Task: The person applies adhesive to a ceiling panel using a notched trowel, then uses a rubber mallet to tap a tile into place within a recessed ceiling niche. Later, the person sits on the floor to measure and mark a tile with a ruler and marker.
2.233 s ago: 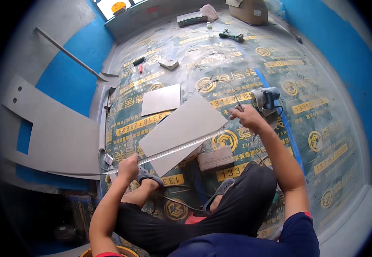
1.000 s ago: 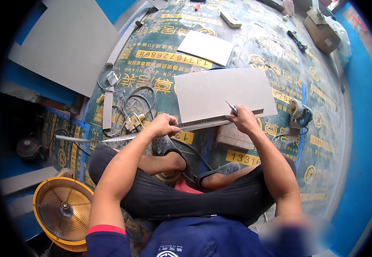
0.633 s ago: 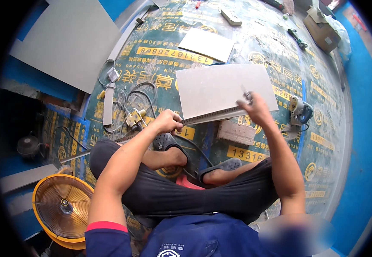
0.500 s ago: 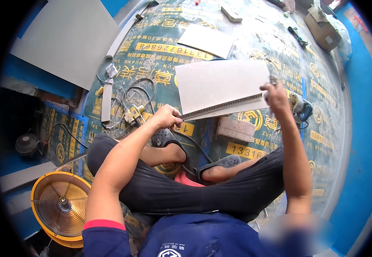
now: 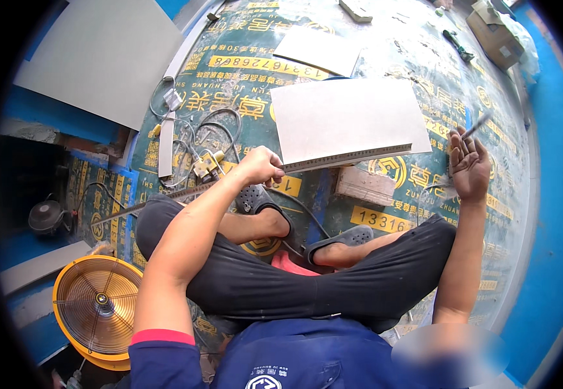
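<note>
My left hand (image 5: 265,166) is closed on a long, narrow metal ruler (image 5: 353,155) with dark graduations. The ruler lies along the near edge of a light grey rectangular tile (image 5: 349,117), and its other end passes under my left forearm toward my knee. My right hand (image 5: 469,168) is apart from the tile, off to its right, palm turned up and fingers partly curled. Between those fingers sits a slim grey pen-like stick (image 5: 477,124), blurred at its tip. Just beyond the tile's near edge, a dusty pinkish block (image 5: 366,185) sits on the floor.
A second pale tile (image 5: 320,50) lies farther off. Left of my feet are a coiled cable (image 5: 220,126) and a yellow socket block (image 5: 207,165). A yellow round fan (image 5: 100,305) stands at lower left. A large pale panel (image 5: 100,58) and a cardboard box (image 5: 494,39) lie farther out.
My right hand has moved right, away from the tile and ruler, and turned palm up with the pen-like stick. My left hand stays on the ruler. The whole view has shifted slightly.
</note>
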A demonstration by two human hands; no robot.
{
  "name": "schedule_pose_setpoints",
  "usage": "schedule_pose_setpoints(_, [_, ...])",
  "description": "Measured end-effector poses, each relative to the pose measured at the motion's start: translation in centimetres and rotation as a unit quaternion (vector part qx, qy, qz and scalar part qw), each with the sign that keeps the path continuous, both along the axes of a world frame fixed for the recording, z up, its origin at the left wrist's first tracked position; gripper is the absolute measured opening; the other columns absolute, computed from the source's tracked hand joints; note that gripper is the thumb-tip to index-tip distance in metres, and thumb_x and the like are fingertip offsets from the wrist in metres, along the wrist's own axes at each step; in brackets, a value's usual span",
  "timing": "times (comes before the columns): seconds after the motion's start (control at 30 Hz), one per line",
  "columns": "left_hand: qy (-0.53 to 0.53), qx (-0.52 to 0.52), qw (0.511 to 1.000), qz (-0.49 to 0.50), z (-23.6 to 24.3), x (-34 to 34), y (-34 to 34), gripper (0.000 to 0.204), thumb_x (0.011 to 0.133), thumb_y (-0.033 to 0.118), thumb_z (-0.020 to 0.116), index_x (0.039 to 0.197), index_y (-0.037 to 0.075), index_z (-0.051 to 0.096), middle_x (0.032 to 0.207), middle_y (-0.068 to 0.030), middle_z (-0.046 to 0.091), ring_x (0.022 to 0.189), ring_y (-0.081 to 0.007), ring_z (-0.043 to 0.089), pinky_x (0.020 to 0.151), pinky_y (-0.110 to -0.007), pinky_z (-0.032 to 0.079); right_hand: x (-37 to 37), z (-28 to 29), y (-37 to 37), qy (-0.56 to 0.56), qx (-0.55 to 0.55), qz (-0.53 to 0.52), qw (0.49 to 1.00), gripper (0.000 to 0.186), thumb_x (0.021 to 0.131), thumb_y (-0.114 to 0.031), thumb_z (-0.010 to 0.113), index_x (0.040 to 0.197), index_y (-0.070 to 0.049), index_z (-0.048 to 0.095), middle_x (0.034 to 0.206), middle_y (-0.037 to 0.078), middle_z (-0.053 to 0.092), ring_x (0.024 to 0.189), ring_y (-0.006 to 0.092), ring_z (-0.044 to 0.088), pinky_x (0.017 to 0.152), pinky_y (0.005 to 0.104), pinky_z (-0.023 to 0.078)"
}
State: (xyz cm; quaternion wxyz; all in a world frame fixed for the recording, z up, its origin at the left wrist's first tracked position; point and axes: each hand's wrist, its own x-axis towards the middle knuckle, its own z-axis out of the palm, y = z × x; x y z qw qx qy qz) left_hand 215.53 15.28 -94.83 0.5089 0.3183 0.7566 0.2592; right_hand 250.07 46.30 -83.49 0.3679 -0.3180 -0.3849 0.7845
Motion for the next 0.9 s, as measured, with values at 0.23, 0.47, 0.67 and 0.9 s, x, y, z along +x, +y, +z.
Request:
schedule_pose_setpoints(0.23, [-0.013, -0.014, 1.000, 0.003, -0.1, 0.1, 0.4, 0.012, 0.083, 0.004, 0.068, 0.090, -0.005, 0.072, 0.070, -0.0093, 0.070, 0.049, -0.0123, 0.061, 0.046, -0.028, 0.047, 0.6, -2.3, 1.0, -0.186, 0.072, -0.021, 0.980, 0.038, 0.100, -0.034, 0.051, 0.119, -0.001, 0.055, 0.102, 0.012, 0.070, 0.088, 0.0181, 0.070, 0.070, 0.0259, 0.054])
schedule_pose_setpoints(0.47, [-0.029, -0.007, 0.999, 0.025, -0.4, -0.1, 0.0, 0.011, 0.079, 0.003, 0.067, 0.085, -0.004, 0.073, 0.069, -0.0087, 0.070, 0.048, -0.0115, 0.060, 0.044, -0.027, 0.045, -2.2, -2.5, -0.7, -0.348, 0.085, -0.008, 0.934, 0.035, 0.097, -0.037, 0.056, 0.107, -0.005, 0.068, 0.079, 0.000, 0.059, 0.062, 0.0069, 0.051, 0.059, 0.0216, 0.044])
schedule_pose_setpoints(0.67, [0.136, 0.062, 0.981, -0.121, -0.6, 0.0, 1.6, 0.012, 0.068, 0.012, 0.070, 0.071, 0.001, 0.073, 0.061, -0.0084, 0.068, 0.049, -0.0155, 0.063, 0.047, -0.030, 0.051, 2.2, -8.1, 2.2, -0.313, 0.068, 0.031, 0.947, 0.022, 0.095, -0.026, 0.058, 0.104, -0.006, 0.062, 0.083, 0.004, 0.063, 0.072, 0.0115, 0.058, 0.068, 0.0247, 0.049])
schedule_pose_setpoints(0.9, [-0.007, -0.003, 1.000, 0.029, -0.2, 0.5, 0.8, 0.005, 0.073, 0.000, 0.067, 0.072, -0.004, 0.069, 0.062, -0.0098, 0.068, 0.045, -0.0137, 0.059, 0.040, -0.028, 0.045, -0.1, -8.1, -0.4, -0.326, -0.079, -0.038, 0.941, 0.022, 0.091, -0.026, 0.059, 0.103, -0.008, 0.062, 0.096, 0.005, 0.071, 0.090, 0.0169, 0.065, 0.085, 0.0337, 0.046])
